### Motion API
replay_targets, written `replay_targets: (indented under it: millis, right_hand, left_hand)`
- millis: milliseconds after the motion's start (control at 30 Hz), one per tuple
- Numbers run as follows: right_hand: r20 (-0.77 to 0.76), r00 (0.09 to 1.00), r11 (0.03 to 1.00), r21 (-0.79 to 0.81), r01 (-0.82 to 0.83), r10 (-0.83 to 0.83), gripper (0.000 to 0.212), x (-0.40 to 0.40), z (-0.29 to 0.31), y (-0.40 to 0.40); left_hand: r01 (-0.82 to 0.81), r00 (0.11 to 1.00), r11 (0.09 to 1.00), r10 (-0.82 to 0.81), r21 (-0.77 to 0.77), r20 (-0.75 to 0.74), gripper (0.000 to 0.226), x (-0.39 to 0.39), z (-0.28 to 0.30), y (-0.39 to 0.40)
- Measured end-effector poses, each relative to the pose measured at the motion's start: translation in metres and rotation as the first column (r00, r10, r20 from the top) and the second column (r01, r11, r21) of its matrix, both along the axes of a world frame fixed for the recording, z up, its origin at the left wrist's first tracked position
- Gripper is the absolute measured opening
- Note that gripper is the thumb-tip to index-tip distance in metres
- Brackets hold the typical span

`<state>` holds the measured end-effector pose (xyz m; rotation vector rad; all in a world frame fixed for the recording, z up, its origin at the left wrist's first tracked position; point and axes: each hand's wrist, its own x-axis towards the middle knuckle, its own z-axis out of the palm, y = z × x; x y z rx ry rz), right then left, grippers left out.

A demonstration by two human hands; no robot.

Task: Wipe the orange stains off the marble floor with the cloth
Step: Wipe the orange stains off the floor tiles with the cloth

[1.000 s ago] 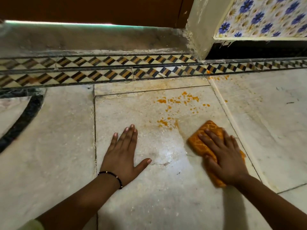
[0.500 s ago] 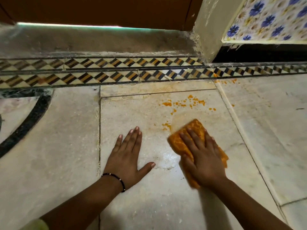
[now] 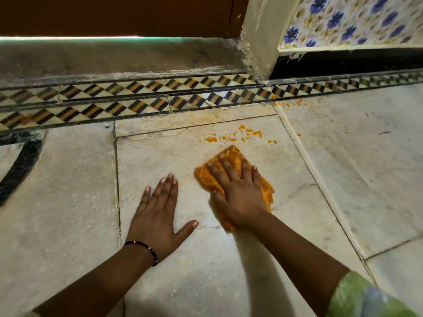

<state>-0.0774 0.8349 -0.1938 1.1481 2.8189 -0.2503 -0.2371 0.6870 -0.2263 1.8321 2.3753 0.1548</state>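
Observation:
An orange cloth (image 3: pixel 231 160) lies flat on the marble floor (image 3: pixel 229 266), pressed down by my right hand (image 3: pixel 239 194), whose spread fingers cover most of it. Just beyond the cloth, a band of small orange stains (image 3: pixel 240 135) dots the same slab. More orange specks (image 3: pixel 287 103) sit by the patterned border farther right. My left hand (image 3: pixel 158 213) rests palm down on the slab, fingers apart, a short way left of the cloth and holding nothing.
A black, yellow and white inlaid border (image 3: pixel 137 104) runs across the far side, with a stone step and brown door (image 3: pixel 114 14) behind it. A wall corner (image 3: pixel 261 42) and blue-flowered tiles (image 3: pixel 350 21) stand at the back right. A dark curved inlay (image 3: pixel 20 165) lies left.
My right hand has slid the cloth left and forward over the nearer stains, which no longer show. My left hand has stayed planted.

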Motion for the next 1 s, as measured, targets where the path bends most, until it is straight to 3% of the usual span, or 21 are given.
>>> replay_targets:
  millis: [67,133,200,267,333,400,467,567,633,733,867,933,1000]
  right_hand:
    - [-0.037,0.993,0.994,-0.005,-0.112,0.112,0.063,0.036,-0.002,-0.007]
    - [-0.047,0.996,0.997,-0.003,-0.081,0.081,0.064,0.071,-0.001,-0.003]
    - [-0.023,0.992,0.992,0.000,0.126,-0.126,0.065,0.077,0.000,0.011]
    - [-0.005,0.915,0.915,-0.015,0.403,-0.403,0.064,0.042,-0.001,0.028]
    - [0.020,0.832,0.826,-0.110,0.552,-0.554,0.064,-0.013,0.001,0.039]
    - [0.029,0.887,0.877,-0.137,0.461,-0.461,0.063,-0.054,0.001,0.036]
    - [-0.002,0.968,0.962,-0.111,0.251,-0.252,0.060,-0.061,0.001,0.019]
    - [-0.039,0.999,0.999,-0.022,-0.030,0.029,0.057,-0.017,0.000,-0.011]
    - [-0.041,0.992,0.992,0.004,-0.123,0.123,0.056,0.025,-0.002,-0.017]
    - [-0.009,0.999,0.999,0.004,0.041,-0.041,0.056,0.062,-0.002,0.005]
    - [-0.001,0.954,0.953,-0.035,0.300,-0.300,0.058,0.005,-0.002,0.036]
    - [0.010,0.959,0.955,-0.082,0.285,-0.285,0.058,-0.034,-0.001,0.035]
    - [-0.006,0.988,0.985,-0.077,0.156,-0.156,0.058,-0.051,0.001,0.017]
  left_hand:
    - [-0.002,1.000,1.000,0.002,0.003,0.011,0.095,-0.001,-0.001,0.000]
    - [-0.008,1.000,1.000,0.008,0.002,0.017,0.095,-0.001,-0.002,-0.001]
    - [-0.018,1.000,1.000,0.017,0.006,0.018,0.095,-0.001,-0.003,-0.002]
    - [-0.015,1.000,1.000,0.015,0.004,0.013,0.094,0.001,-0.002,-0.001]
    - [-0.012,1.000,1.000,0.012,-0.001,0.006,0.094,0.000,-0.002,0.000]
    - [-0.012,1.000,1.000,0.012,0.000,0.000,0.094,0.000,-0.001,0.000]
    - [-0.008,1.000,1.000,0.008,-0.001,-0.004,0.095,-0.001,0.000,0.001]
    - [-0.011,1.000,1.000,0.011,0.002,0.011,0.095,-0.001,0.001,0.000]
    - [-0.005,1.000,1.000,0.004,0.009,0.021,0.094,-0.001,0.000,0.000]
    - [-0.013,0.999,1.000,0.013,0.015,0.038,0.094,0.000,-0.001,-0.001]
    - [-0.020,1.000,1.000,0.020,0.003,0.020,0.095,0.001,0.001,0.000]
    - [-0.023,1.000,1.000,0.023,-0.007,0.014,0.095,0.001,0.001,0.000]
    - [-0.023,1.000,1.000,0.024,-0.018,0.006,0.095,0.001,0.000,0.000]
